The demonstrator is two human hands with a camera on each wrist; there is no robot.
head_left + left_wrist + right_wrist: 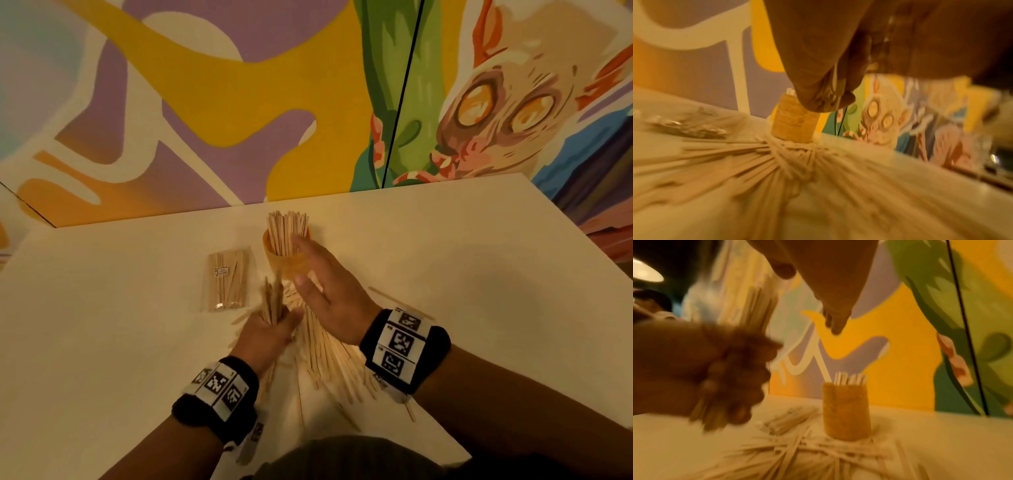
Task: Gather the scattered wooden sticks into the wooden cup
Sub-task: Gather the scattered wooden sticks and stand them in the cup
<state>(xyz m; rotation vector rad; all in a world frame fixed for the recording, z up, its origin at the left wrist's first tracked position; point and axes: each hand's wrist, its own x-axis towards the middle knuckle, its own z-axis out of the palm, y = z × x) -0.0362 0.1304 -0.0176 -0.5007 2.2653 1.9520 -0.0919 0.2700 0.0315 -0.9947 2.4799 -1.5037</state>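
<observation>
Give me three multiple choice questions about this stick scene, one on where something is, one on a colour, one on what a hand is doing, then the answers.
1. Where does the sealed packet of sticks lie?
A. left of the wooden cup
B. inside the cup
C. under the right hand

2. What colour is the table?
A. black
B. off-white
C. green

3. What is the left hand doing?
A. resting flat and empty
B. gripping a bundle of sticks
C. holding the cup

Answers: 1 A, the head view shows the packet lying flat on the table left of the cup. 2 B, the surface is pale all over. 3 B, its fingers curl round the bundle while the right hand is open beside the cup.
</observation>
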